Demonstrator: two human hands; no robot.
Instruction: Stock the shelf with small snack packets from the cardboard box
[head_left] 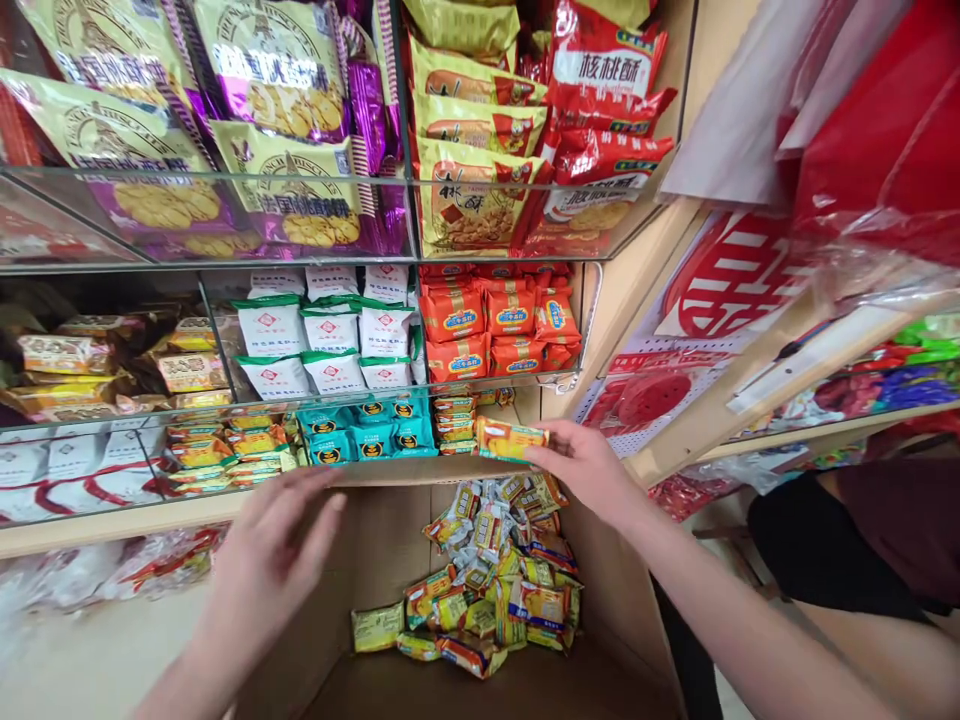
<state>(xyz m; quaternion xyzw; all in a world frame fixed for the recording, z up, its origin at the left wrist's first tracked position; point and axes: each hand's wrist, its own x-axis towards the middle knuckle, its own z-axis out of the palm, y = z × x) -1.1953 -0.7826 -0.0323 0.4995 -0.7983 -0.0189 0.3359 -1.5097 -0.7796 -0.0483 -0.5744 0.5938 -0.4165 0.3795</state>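
Well, from over here I see the right hand (581,465) pinching one yellow-orange packet (502,441) between thumb and fingers, at the right end of the lower shelf's (180,513) front edge; the grip covers the packet's right end, and I can't tell whether it touches the shelf. The left hand (274,545) has its fingers loosely curled, thumb well apart, near that same front edge, left of the packet; it looks blurred to me, and whether it touches the edge I can't say. Below, inside one cardboard box (382,550), lies a heap of loose packets (540,605), overlapping too much for me to count; the box's near edge is cut off. Of the teal packets (373,440) on the lower shelf I count six, some partly covered. On the middle shelf (495,383) I make out nine white packets (330,330) with green edges, the rear three half hidden. On the upper shelf (300,264) I count four purple-and-cream bags (300,195). One other person (817,530) is cut off at right.
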